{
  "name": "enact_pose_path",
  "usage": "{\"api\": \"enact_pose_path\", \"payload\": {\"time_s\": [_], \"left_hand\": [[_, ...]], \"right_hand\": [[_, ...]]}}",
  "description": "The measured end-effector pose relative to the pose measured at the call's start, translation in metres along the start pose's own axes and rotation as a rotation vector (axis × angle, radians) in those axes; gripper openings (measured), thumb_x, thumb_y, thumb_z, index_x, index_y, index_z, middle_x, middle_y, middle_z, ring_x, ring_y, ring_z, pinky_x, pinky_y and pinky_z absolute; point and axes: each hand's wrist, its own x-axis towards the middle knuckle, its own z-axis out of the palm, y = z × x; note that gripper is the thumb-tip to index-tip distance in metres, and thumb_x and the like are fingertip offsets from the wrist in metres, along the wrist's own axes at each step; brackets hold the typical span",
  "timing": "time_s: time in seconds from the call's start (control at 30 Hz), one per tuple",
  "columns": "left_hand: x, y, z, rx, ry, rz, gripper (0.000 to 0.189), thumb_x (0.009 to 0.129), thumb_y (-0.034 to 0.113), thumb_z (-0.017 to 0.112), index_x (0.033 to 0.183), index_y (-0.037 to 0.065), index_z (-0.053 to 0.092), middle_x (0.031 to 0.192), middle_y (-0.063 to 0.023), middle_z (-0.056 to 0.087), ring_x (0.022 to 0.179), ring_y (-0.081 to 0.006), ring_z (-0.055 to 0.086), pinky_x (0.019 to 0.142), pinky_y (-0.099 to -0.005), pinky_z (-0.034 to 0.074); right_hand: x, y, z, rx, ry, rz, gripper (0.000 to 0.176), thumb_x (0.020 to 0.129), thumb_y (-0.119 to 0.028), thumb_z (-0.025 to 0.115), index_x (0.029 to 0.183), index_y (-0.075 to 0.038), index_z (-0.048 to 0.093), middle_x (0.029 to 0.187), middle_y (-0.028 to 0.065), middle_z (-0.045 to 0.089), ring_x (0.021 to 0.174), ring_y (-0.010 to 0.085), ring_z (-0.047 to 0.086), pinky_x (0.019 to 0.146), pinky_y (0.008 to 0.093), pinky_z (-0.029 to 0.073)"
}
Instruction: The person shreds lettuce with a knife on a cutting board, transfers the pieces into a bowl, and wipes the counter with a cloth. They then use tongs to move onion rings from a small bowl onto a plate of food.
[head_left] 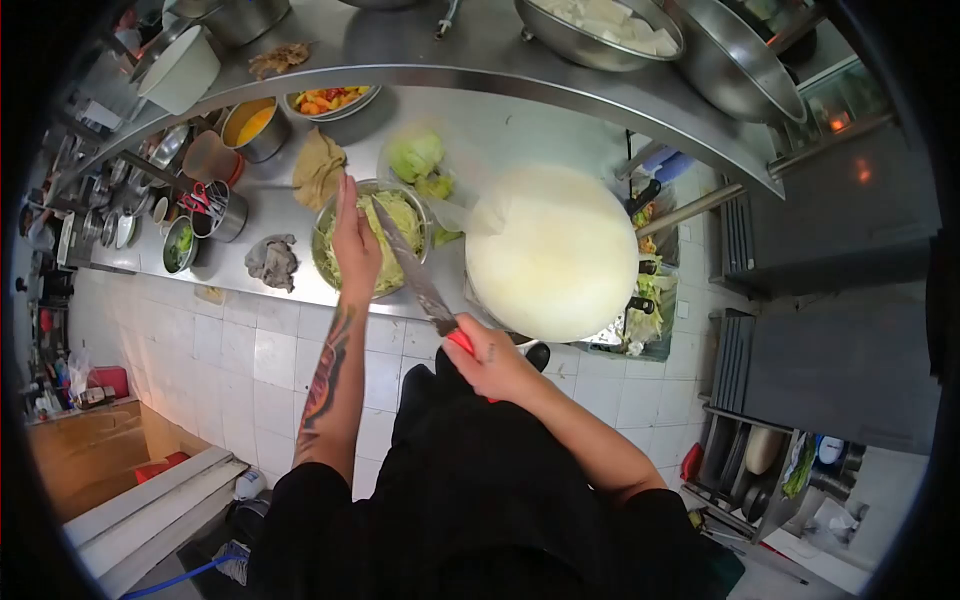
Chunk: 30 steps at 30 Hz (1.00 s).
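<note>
My right hand [494, 362] is closed around the red handle of a long kitchen knife [418, 277]. Its blade points up and left, the tip over a metal bowl [320, 262] of shredded cabbage [402, 222]. Fingers stretched out and side by side, my left hand [356, 242] is over the left part of the same bowl, holding nothing I can see. To the right of the bowl lies a thick round white cutting board [555, 255]. Behind the bowl, a piece of light green cabbage [414, 157] sits by clear plastic.
A brown cloth [320, 170] and a crumpled grey rag [272, 262] flank the bowl's left. Farther left stand a pot of yellow liquid [250, 130] and a container with red scissors [222, 212]. A metal shelf [420, 78] overhangs the counter. Knife handles [645, 197] stick out beyond the board.
</note>
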Motion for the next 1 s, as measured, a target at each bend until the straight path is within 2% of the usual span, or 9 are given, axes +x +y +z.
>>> {"api": "enact_pose_path", "payload": {"time_s": [0.1,0.23,0.33,0.4,0.5,0.67,0.8,0.9,1.0], "left_hand": [[0.017,-0.045,-0.04,1.106,-0.116,0.081,0.06,0.092,-0.004,0.063,0.151,0.004,0.055,0.152,-0.0243,0.054,0.136,-0.0441,0.055,0.115,-0.0474,0.043],[0.037,-0.029,0.042,0.389,-0.414,0.146,0.038,0.09,0.001,0.066,0.128,-0.001,0.063,0.131,-0.0239,0.064,0.123,-0.0458,0.059,0.106,-0.0497,0.048],[0.087,-0.054,0.102,0.551,-0.25,0.208,0.046,0.09,0.007,0.068,0.135,0.005,0.062,0.132,-0.0202,0.065,0.124,-0.04,0.06,0.103,-0.0486,0.051],[0.111,-0.094,0.131,1.161,-0.307,-0.147,0.063,0.089,0.022,0.074,0.146,0.005,0.055,0.138,-0.0167,0.064,0.128,-0.0351,0.059,0.106,-0.0434,0.051],[0.126,-0.132,0.154,1.196,-0.417,-0.355,0.067,0.087,0.025,0.076,0.148,0.006,0.054,0.139,-0.0169,0.063,0.128,-0.0348,0.059,0.106,-0.0437,0.051],[0.12,-0.168,0.162,0.933,-0.29,-0.171,0.075,0.085,0.031,0.078,0.151,0.009,0.052,0.14,-0.0173,0.063,0.128,-0.0342,0.06,0.105,-0.0441,0.052],[0.131,-0.223,0.146,0.434,-0.154,0.181,0.081,0.083,0.036,0.08,0.154,0.011,0.051,0.142,-0.0177,0.063,0.128,-0.0337,0.061,0.105,-0.0445,0.052],[0.147,0.109,0.137,0.687,-0.685,-0.307,0.088,0.081,0.038,0.082,0.155,0.006,0.047,0.135,-0.0202,0.067,0.122,-0.037,0.064,0.107,-0.0441,0.05],[0.115,0.073,0.153,0.381,-0.686,-0.101,0.1,0.078,0.041,0.086,0.16,0.007,0.041,0.133,-0.0212,0.068,0.119,-0.0355,0.067,0.106,-0.0442,0.051]], "right_hand": [[-0.018,0.026,-0.007,0.061,0.179,-0.022,0.031,0.103,-0.024,0.066,0.126,-0.005,0.057,0.08,0.023,0.067,0.07,0.0414,0.068,0.068,0.0465,0.053],[-0.079,0.076,-0.075,0.226,0.296,0.319,0.029,0.103,-0.021,0.064,0.128,-0.008,0.059,0.081,0.0219,0.069,0.068,0.0417,0.069,0.067,0.0465,0.056],[-0.093,0.104,-0.098,-0.272,0.498,0.116,0.036,0.102,-0.018,0.063,0.137,-0.01,0.059,0.082,0.0202,0.071,0.072,0.0419,0.07,0.068,0.0471,0.058],[-0.087,0.119,-0.111,-0.583,0.774,-0.115,0.046,0.1,-0.017,0.064,0.145,-0.011,0.057,0.09,0.0196,0.072,0.079,0.0427,0.071,0.069,0.0496,0.057],[-0.065,0.14,-0.137,-0.751,0.781,-0.006,0.056,0.096,-0.022,0.07,0.149,-0.012,0.056,0.103,0.018,0.067,0.082,0.0393,0.071,0.067,0.051,0.057],[-0.041,0.148,-0.17,-0.714,0.575,0.102,0.061,0.092,-0.023,0.076,0.149,-0.012,0.056,0.113,0.0171,0.06,0.095,0.0369,0.067,0.075,0.0495,0.057],[-0.031,0.112,-0.199,-0.681,0.625,-0.266,0.072,0.089,-0.025,0.082,0.151,-0.003,0.051,0.132,0.0256,0.053,0.117,0.042,0.059,0.095,0.0488,0.054],[-0.001,0.052,-0.203,-0.299,0.579,-0.418,0.095,0.086,-0.031,0.086,0.161,-0.002,0.036,0.149,0.0292,0.045,0.133,0.047,0.052,0.108,0.0489,0.049],[0.042,0.026,-0.191,-0.153,0.59,-0.52,0.106,0.084,-0.029,0.088,0.166,-0.003,0.025,0.156,0.0311,0.04,0.142,0.0476,0.047,0.113,0.0473,0.046]]}}
